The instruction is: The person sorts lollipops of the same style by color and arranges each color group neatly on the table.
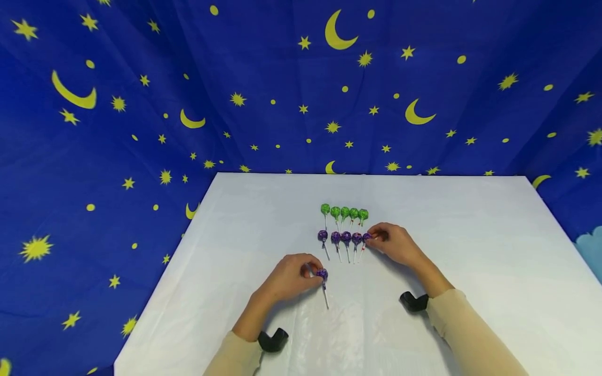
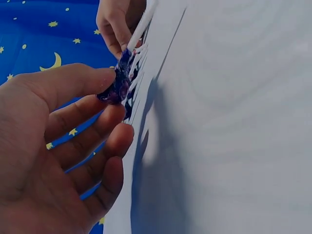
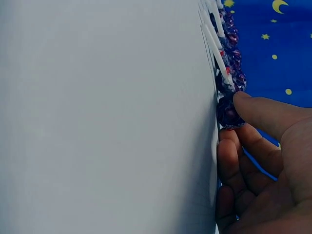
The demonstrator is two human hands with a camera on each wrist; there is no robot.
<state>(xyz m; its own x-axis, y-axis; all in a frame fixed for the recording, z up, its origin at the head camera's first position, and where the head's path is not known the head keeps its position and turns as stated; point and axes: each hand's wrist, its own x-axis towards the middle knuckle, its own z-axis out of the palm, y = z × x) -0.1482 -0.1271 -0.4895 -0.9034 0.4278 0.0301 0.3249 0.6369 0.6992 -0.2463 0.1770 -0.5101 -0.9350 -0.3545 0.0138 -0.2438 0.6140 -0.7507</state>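
Note:
My left hand (image 1: 292, 277) pinches a purple-wrapped lollipop (image 1: 322, 274) by its head between thumb and index finger, the white stick pointing toward me. In the left wrist view that lollipop (image 2: 115, 87) sits at the fingertips, the other fingers loosely bent. My right hand (image 1: 395, 243) pinches the head of the purple lollipop (image 1: 367, 237) at the right end of a row. Left of it in that row lie several more purple lollipops (image 1: 346, 238), sticks toward me. In the right wrist view, thumb and fingers grip the end lollipop (image 3: 229, 112) close over the table.
Behind the purple row lies a row of green lollipops (image 1: 345, 212), sticks also toward me. All are on a white-covered table (image 1: 226, 230). A blue cloth (image 1: 282, 68) with yellow moons and stars hangs behind and at the sides. Black pieces (image 1: 273, 340) sit at both wrists.

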